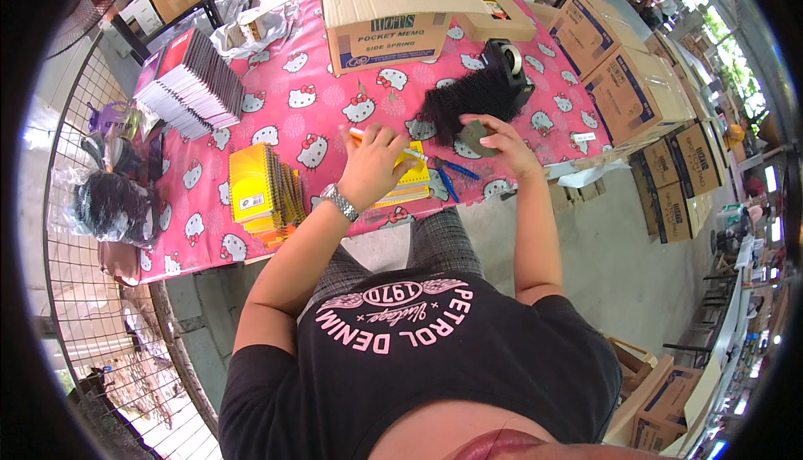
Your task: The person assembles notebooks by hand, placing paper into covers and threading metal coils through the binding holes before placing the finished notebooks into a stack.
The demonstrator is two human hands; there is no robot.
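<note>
My left hand [375, 163], with a metal-band watch on its wrist, is closed over a small pile of yellow notebooks [403, 195]. Between its fingers is a slim white stick with an orange end [358, 133]; its exact kind is unclear. A rounded, flat, dark grey-green piece [474, 138] is pinched in my right hand [506, 144], to the right of the pile. Blue-handled pliers [452, 177] lie just below, between the two hands. Beyond my right hand sits a heap of black binding coils [468, 99], touching a black tape dispenser [508, 63].
Leftward, yellow spiral notebooks [258, 188] are stacked near the table edge. Behind them stands a tall stack of dark-covered notebooks [191, 84]. An open cardboard box [385, 40] occupies the far middle of the pink tablecloth [288, 125]. More cartons [623, 96] rise at the right.
</note>
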